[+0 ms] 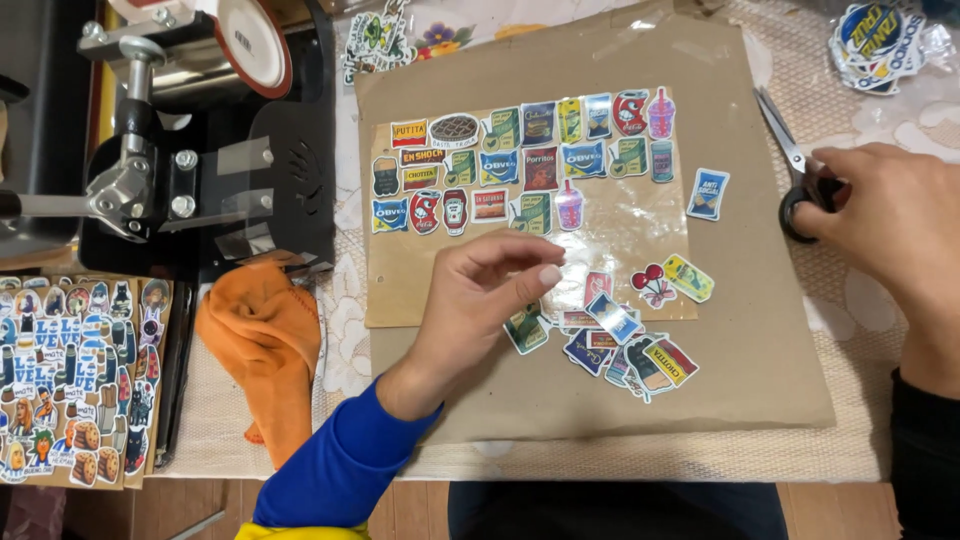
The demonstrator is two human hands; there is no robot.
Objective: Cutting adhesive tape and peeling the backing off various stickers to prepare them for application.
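Sheet point(640, 215): about 3 sticker rows laid | loose pile point(625, 345) below it remains | left hand point(480, 300) pinches nothing visible | right hand point(890, 215) grips scissors point(790, 165)

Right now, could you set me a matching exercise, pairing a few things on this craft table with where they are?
Things:
1. crumpled orange cloth
2. black-handled metal scissors
3. loose pile of cut stickers
4. black press machine

Places:
A. under the right hand, at the right edge of the brown cardboard sheet
B. far left corner
C. just past the left hand fingertips
D. left of the cardboard, below the machine

Pairs: 1-D, 2-A, 3-C, 4-B
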